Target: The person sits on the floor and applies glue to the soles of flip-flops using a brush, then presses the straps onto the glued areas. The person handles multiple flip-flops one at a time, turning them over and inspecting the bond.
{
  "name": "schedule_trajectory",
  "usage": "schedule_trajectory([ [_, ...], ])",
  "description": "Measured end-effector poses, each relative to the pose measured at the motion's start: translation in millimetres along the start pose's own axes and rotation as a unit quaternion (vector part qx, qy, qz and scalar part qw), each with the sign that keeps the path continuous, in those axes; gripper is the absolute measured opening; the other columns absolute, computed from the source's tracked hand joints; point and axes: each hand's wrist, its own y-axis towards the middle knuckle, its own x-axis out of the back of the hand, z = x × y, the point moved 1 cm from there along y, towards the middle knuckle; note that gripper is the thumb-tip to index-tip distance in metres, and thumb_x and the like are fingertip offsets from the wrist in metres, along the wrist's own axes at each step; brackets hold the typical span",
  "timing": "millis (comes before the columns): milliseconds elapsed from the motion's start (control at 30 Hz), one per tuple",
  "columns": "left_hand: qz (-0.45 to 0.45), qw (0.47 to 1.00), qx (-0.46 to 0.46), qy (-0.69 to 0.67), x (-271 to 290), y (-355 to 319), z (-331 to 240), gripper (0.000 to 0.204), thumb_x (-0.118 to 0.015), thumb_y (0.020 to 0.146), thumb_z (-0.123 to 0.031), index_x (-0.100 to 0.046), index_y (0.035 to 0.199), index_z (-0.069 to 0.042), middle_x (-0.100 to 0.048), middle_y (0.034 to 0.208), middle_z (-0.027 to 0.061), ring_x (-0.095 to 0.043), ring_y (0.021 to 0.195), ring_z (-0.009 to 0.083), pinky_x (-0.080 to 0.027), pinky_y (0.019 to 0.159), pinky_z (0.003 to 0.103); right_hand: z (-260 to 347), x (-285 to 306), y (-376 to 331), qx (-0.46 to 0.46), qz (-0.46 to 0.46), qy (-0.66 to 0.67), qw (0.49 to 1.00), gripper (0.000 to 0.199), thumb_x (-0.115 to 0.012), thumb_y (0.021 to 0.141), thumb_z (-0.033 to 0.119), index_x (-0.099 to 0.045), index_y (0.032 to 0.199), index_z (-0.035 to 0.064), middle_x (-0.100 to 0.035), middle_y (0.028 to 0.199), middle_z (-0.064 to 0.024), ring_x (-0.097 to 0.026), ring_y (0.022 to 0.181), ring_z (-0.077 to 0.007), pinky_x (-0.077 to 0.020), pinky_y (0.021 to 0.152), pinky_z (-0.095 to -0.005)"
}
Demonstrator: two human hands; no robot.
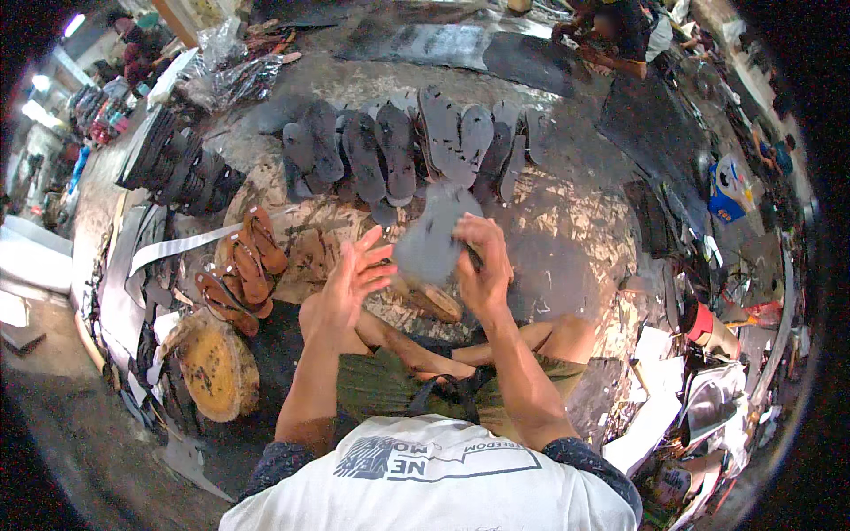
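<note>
My right hand [484,264] grips the edge of a grey sandal sole [431,234], fingers curled round its right side. The sole is smeared by motion and hangs in front of my lap. My left hand [356,273] is open at the sole's left, its fingers spread and nothing in them. Just beyond, a row of dark soles [361,157] lies on the floor, overlapping in places. Some have small dark marks on them. Below the held sole, a brown rounded flat piece [432,301] shows partly near my crossed legs.
Brown sandals [251,265] lie at my left beside a round wooden block [218,365]. Stacked black soles [177,164] stand farther left. At right are a blue box [729,190], a red-and-beige can [708,332] and white scraps [651,420]. Another person [620,35] sits at the far right.
</note>
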Motion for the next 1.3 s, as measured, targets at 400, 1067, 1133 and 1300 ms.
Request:
schedule_trajectory([
  [400, 0.026, 0.973, -0.089, 0.213, -40, -16, -21, 0.033, -0.066, 0.102, -0.017, -0.067, 0.134, -0.007, -0.064, 0.134, 0.0044, -0.059, 0.119, 0.0127, -0.047, 0.101, 0.028, 45, 54, -23, -0.093, 0.053, 0.031, 0.994, 0.046, -0.067, 0.094, 0.014, -0.058, 0.138, 0.005, -0.055, 0.144, -0.0177, -0.052, 0.135, -0.0359, -0.0404, 0.114, -0.0479],
  [1067, -0.022, 0.966, -0.112, 0.233, -57, -43, -9, 0.059, -0.055, 0.108, -0.019, -0.03, 0.161, -0.01, -0.045, 0.155, 0.0163, -0.052, 0.128, 0.0174, -0.043, 0.107, 0.031, 58, 28, -38, -0.351, 0.22, 0.16, 0.896, 0.036, -0.071, 0.097, 0.022, -0.06, 0.122, -0.0013, -0.07, 0.106, -0.0149, -0.066, 0.095, -0.0198, -0.0525, 0.085, -0.0352],
  [1133, -0.074, 0.985, -0.092, 0.123, -49, -38, 16, 0.071, -0.052, 0.108, -0.035, -0.016, 0.164, -0.01, -0.035, 0.162, 0.0196, -0.048, 0.134, 0.0227, -0.039, 0.112, 0.036, 44, 20, -33, -0.363, 0.194, 0.145, 0.9, 0.04, -0.072, 0.096, 0.025, -0.06, 0.123, -0.0015, -0.072, 0.109, -0.0212, -0.07, 0.098, -0.0256, -0.0536, 0.087, -0.0392],
  [1300, -0.065, 0.77, -0.156, 0.616, -76, -55, 47, 0.089, -0.065, 0.101, -0.038, -0.01, 0.164, -0.008, -0.032, 0.163, 0.0233, -0.049, 0.133, 0.028, -0.036, 0.114, 0.04, 1, -13, -24, -0.295, 0.154, 0.149, 0.931, 0.046, -0.07, 0.099, 0.031, -0.059, 0.13, -0.0012, -0.07, 0.116, -0.015, -0.067, 0.107, -0.0247, -0.0526, 0.092, -0.0372],
])
